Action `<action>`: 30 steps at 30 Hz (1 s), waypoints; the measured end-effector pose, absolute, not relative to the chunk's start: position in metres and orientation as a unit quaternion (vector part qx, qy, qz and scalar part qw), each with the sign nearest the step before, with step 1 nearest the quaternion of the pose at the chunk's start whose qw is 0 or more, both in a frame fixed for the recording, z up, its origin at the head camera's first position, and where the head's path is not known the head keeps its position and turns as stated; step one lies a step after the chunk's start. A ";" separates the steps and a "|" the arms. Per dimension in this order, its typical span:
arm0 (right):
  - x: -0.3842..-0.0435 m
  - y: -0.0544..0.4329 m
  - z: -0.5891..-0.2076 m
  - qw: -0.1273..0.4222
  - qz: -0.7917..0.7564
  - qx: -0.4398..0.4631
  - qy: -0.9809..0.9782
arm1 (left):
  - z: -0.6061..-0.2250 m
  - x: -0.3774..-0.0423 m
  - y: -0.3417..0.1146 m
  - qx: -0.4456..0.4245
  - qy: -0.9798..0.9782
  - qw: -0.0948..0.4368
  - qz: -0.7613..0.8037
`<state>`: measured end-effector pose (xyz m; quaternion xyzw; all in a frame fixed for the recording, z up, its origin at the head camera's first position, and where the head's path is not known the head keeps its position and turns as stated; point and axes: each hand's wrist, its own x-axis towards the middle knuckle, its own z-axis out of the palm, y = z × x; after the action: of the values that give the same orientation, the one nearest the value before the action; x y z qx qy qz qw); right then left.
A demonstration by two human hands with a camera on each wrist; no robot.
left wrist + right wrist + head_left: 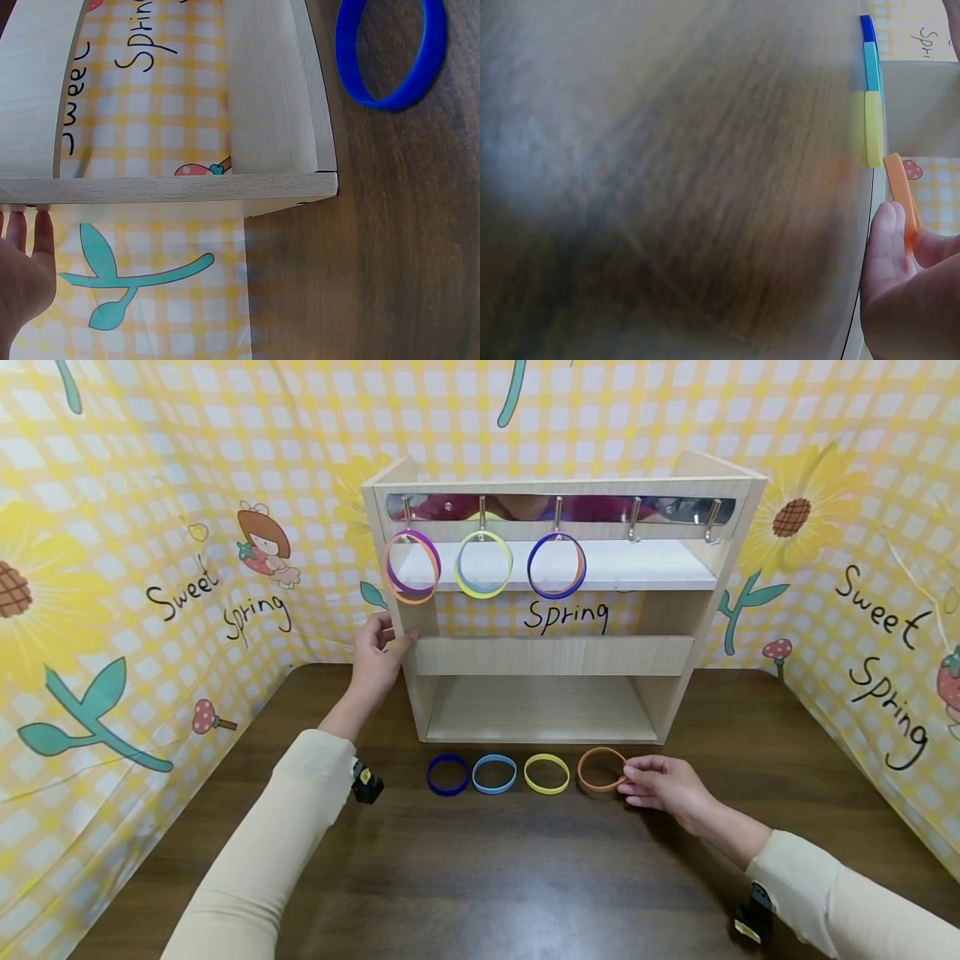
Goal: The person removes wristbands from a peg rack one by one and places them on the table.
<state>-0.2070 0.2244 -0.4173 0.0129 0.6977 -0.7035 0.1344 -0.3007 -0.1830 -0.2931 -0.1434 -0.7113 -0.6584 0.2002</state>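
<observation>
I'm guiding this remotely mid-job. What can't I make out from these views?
Orange band, head view: its right end is covered by the fingers of the right hand.
Dark blue band, left wrist view: cut off by the top edge.
Left hand, left wrist view: partly cut off by the left edge.
Yellow band, right wrist view: edge-on, its opening hidden by its near side.
Table, right wrist view: surface detail blurred.

Head cam looks forward-down at the whole rack (553, 656); my wrist cams (367, 782) sit close, rolled sideways, sharing the dark-blue band (433, 52).
</observation>
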 end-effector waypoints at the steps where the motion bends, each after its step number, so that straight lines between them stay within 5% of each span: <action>1: -0.207 0.224 -0.417 0.137 -0.702 0.013 0.699 | -0.293 -0.301 -0.183 -0.144 -0.711 0.200 -0.658; 30: -0.208 0.218 -0.422 0.114 -0.632 0.012 0.766 | -0.295 -0.303 -0.184 -0.156 -0.705 0.206 -0.660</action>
<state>-0.2081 0.2185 -0.4223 0.0117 0.7663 -0.6322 0.1136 -0.3034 -0.1837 -0.2951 -0.1561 -0.7052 -0.6602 0.2063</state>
